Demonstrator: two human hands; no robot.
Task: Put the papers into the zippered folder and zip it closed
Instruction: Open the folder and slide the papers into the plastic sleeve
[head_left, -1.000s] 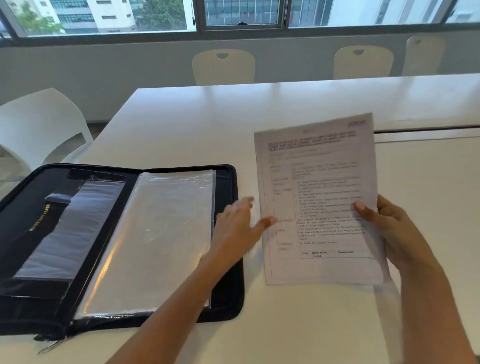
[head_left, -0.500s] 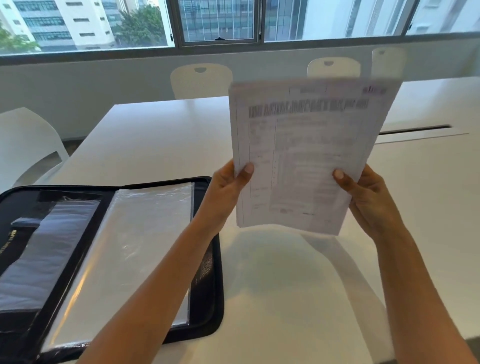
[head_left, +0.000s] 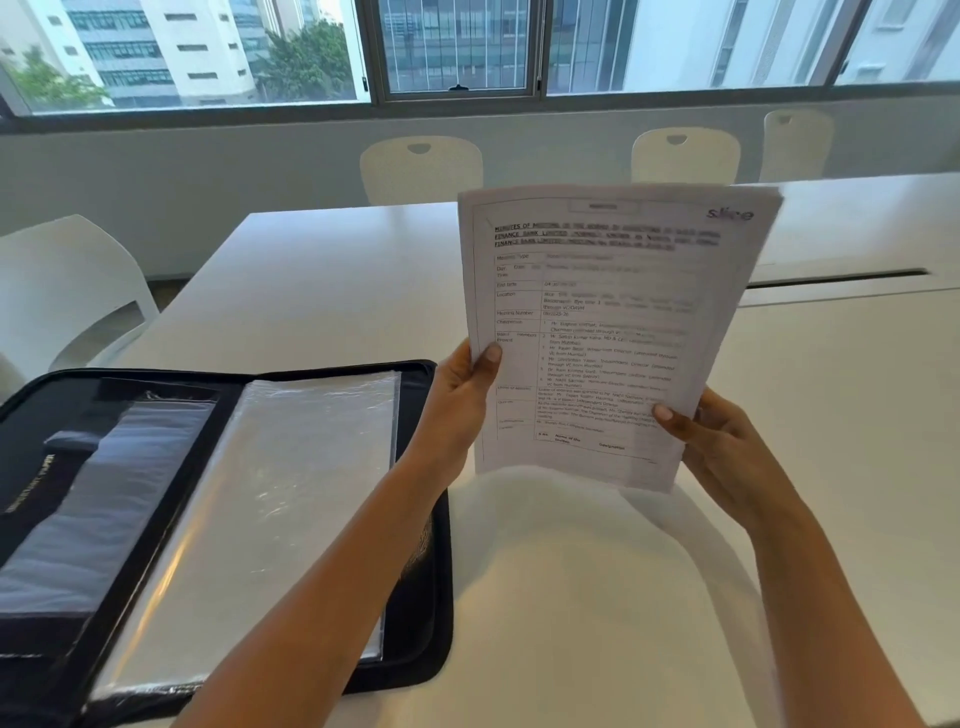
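- Head view: both hands hold the papers (head_left: 597, 332) up above the white worktop (head_left: 322, 291), printed side toward the camera, sheets tilted slightly to the right.
- Left hand (head_left: 460, 402): grip clenched on the papers' left edge, low down; thumb on the printed face, fingers behind the sheets.
- Right hand (head_left: 722, 452): grip clenched on the papers' lower right corner; thumb on the front, fingers behind.
- Papers: a thin stack; the top edge fans a little at the upper right. Printed form with a table; a logo in the top right corner. Most small print is blurred.
- Papers clear of the worktop; their shadow falls on the surface below them.
- Folder (head_left: 426, 519): black, zippered, lying open flat on the worktop to the left of the papers, below the left forearm. Not touching the papers.
- Folder's right half carries clear plastic sleeves (head_left: 270, 509), glossy. Left half shows dark pockets with a clear flap; gold lettering there, unreadable.
- Chairs (head_left: 421, 166): pale, lined along the worktop's far side; one more white chair at the left edge.
- Windows (head_left: 457, 47) beyond, buildings and trees outside.
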